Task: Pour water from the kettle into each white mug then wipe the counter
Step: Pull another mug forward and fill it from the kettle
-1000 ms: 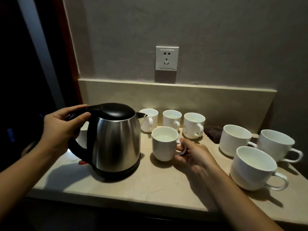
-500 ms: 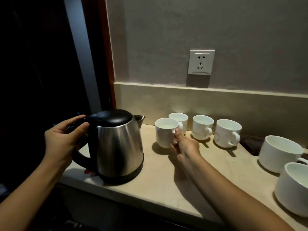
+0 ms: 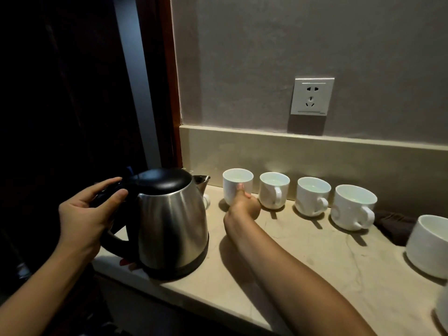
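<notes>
Kettle: stands upright at the near left of the surface, spout toward the mugs, likely parked between pours.
Left hand: fingers loosely curled round the black handle top, thumb on the near side; a ready grip, not a lift, as the base sits flat.
Right hand: fingers wrapped on the near side of the leftmost mug, seemingly setting it into line by the far backsplash.
Row of mugs: three more, second, third and fourth, run rightward along the far edge, handles facing near; they look to hold water, though dimness makes it uncertain.
Large mug: right, nearer, partly cut off.
Cloth: dark, lies between the fourth mug and the large mug, handy for wiping.
Surface: pale veined stone, no spill visible.
Room: dim; grey wall with a socket, dark doorway at left.
</notes>
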A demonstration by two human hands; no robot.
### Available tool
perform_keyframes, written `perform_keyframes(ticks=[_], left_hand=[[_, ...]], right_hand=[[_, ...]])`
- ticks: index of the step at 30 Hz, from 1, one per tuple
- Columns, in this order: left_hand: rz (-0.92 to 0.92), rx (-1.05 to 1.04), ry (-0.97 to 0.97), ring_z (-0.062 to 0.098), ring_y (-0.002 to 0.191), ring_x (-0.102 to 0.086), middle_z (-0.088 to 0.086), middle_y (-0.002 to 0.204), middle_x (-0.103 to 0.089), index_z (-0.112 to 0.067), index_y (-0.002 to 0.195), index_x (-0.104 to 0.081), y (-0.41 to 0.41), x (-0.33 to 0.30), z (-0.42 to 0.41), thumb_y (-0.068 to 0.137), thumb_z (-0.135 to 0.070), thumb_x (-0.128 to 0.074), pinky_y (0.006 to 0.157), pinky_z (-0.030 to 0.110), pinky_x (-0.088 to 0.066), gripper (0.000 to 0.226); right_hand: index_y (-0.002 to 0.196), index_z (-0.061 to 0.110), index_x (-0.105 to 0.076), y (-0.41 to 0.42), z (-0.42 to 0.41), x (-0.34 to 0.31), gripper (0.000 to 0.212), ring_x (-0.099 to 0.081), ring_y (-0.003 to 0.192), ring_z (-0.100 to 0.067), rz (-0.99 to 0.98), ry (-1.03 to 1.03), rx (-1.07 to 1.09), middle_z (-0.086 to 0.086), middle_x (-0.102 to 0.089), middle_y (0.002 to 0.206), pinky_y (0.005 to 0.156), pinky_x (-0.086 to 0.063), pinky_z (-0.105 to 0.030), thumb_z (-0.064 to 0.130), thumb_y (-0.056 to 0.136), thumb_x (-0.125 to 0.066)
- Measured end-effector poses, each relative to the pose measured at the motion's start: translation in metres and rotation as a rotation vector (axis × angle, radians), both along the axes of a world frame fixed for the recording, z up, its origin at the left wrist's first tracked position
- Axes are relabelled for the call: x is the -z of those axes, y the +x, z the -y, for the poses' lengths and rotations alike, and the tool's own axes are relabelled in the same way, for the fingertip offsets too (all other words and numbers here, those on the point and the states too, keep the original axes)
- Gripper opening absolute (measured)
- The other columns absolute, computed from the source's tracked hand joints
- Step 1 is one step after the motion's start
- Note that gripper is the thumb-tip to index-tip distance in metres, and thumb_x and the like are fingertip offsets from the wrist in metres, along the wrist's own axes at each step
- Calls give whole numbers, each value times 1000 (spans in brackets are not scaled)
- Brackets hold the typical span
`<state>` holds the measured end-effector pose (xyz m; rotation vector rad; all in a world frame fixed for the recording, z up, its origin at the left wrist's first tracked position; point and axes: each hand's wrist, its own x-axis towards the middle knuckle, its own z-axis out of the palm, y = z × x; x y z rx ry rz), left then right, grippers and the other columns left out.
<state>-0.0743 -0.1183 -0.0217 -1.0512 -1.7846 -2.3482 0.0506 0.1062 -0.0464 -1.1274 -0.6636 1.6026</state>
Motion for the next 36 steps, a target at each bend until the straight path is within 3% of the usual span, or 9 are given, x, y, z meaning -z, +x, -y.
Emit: perform_keyframes(ticks=[2, 5, 9, 13, 17, 23, 30, 34, 36], left_hand=[[7, 5, -1, 4, 81, -71, 5, 99, -69, -22, 110, -69, 0, 0, -2, 71, -22, -70, 73, 18, -58, 39], [13, 6, 0, 3, 80, -71, 4, 98, -69, -17, 117, -66, 1, -1, -2, 71, -21, -69, 73, 17, -57, 46], [22, 18, 12, 2, 80, -71, -5, 91, -72, -14, 120, -64, 1, -1, -3, 70, -20, -68, 73, 16, -57, 51], [37, 51, 17, 2, 79, -71, -11, 83, -76, -20, 109, -67, 1, -1, -2, 70, -19, -67, 70, 15, -56, 39], [21, 47, 9, 2, 80, -71, 1, 95, -71, -23, 107, -67, 0, -1, -2, 72, -18, -67, 68, 14, -56, 36], [3, 44, 17, 3, 80, -71, 3, 98, -69, -24, 105, -68, -5, 1, -2, 76, -13, -68, 70, 15, -56, 31], [67, 55, 0, 5, 74, -72, -10, 80, -76, -22, 101, -70, -5, -3, -4, 84, 1, -66, 70, 18, -57, 30], [125, 70, 41, 7, 72, -72, -7, 78, -77, -20, 99, -71, -1, -5, 1, 76, -3, -70, 69, 19, -58, 29], [131, 65, 54, 7, 72, -72, -7, 79, -77, -25, 93, -76, -1, -7, 8, 70, -10, -72, 67, 18, -57, 28]], right_hand=[[74, 13, -55, -9, -1, 0, 27, -65, 87, -35, 12, -8, 15, -13, -69, 95, 84, -53, -41, 35, 86, -65], [84, 13, -59, -18, -5, 2, 24, -66, 91, -38, 35, -15, 33, -13, -69, 96, 87, -54, -47, 37, 88, -62], [89, 9, -65, -25, -10, 5, 29, -65, 90, -37, 51, -6, 64, -12, -69, 92, 87, -53, -46, 38, 88, -62], [87, 11, -64, -35, -15, 10, 32, -65, 90, -37, 89, -2, 72, -13, -71, 97, 89, -51, -47, 43, 87, -60], [88, 11, -69, -42, -16, 13, 37, -65, 89, -36, 101, -3, 91, -12, -72, 94, 88, -52, -47, 47, 85, -61], [88, 12, -71, -45, -16, 8, 39, -63, 91, -36, 139, -16, 113, -12, -72, 92, 92, -48, -45, 49, 84, -60], [88, 16, -66, -39, -19, 6, 30, -63, 96, -33, 47, -33, 61, -9, -69, 98, 90, -52, -44, 46, 83, -64], [117, 11, -54, -26, -19, 15, 62, -56, 102, -31, 118, -129, 40, -11, -57, 111, 86, -50, -39, 55, 76, -66], [119, 9, -50, -21, -20, 22, 56, -55, 96, -29, 119, -167, -32, -10, -57, 108, 87, -49, -40, 47, 81, -63]])
